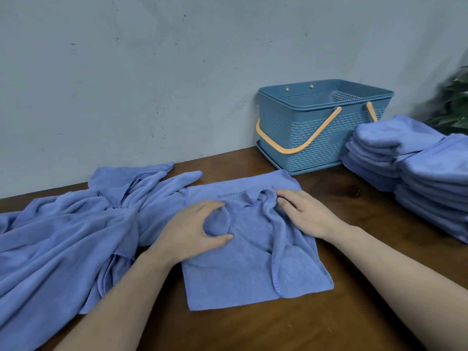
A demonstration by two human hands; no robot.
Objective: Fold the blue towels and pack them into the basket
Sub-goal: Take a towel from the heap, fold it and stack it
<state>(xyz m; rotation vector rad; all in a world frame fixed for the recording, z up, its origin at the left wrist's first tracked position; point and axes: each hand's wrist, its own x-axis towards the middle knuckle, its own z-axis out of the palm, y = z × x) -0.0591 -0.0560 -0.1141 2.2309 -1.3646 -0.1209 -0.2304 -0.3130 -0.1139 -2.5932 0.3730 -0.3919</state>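
A blue towel (253,262) lies spread on the brown bench (253,330), in front of the person and just short of the basket. Its near half is flat; its far part is rumpled, with a fold of cloth bunched up between the two hands and a stitched hem running down its right side. Faint lettering shows near the far edge.

The left hand (195,229) rests on the towel's left part, fingers and thumb curled round a small fold of cloth. The right hand (304,214) lies palm down on the far right part, fingers fairly straight and pressed against the raised bunch; I cannot tell if the thumb pinches anything.

To the left, a heap (63,236) of unfolded blue towels sprawls over the bench, touching the left edge of the spread towel and reaching back toward the wall (126,84).

The blue basket (321,127) stands upright at the back of the bench against the wall, just beyond the towel's far right corner. Its orange handles (298,140) hang down over the sides, and no towel shows inside it.

Right of the basket, two stacks (417,168) of folded blue towels sit side by side, the farther one just beside the basket. Dark green leaves (455,105) show at the right edge, behind the stacks.
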